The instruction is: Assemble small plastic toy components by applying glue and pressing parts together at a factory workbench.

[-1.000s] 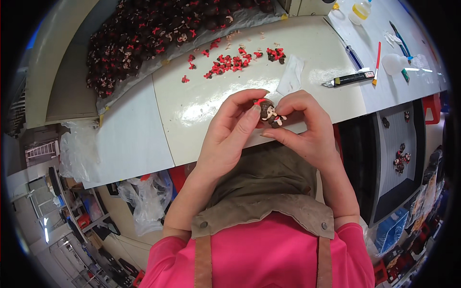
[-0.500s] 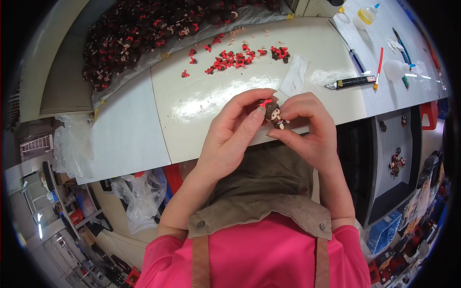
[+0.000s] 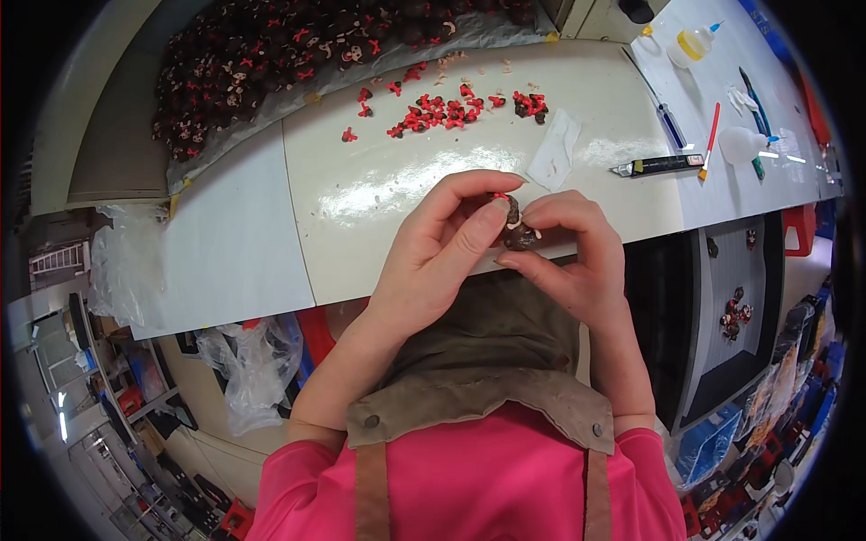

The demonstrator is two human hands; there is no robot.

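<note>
A small dark brown figurine with a red bow and pale limbs is held just above the table's front edge. My left hand pinches its bow end between thumb and fingers. From the other side, the fingertips and thumb of my right hand close around its lower part. The figurine's face does not show, and my left fingers cover part of it. Beyond my hands, a pile of small red bows with dark brown pieces lies on the cream tabletop.
A heap of brown figurine parts fills a lined bin at the back left. To the right lie a white paper piece, a cutter knife, a brush, a screwdriver and bottles. A tray with several figurines stands at the right.
The figurine has been turned in my fingers, so its face, visible before, is now out of sight. Both hands stay in nearly the same place.
</note>
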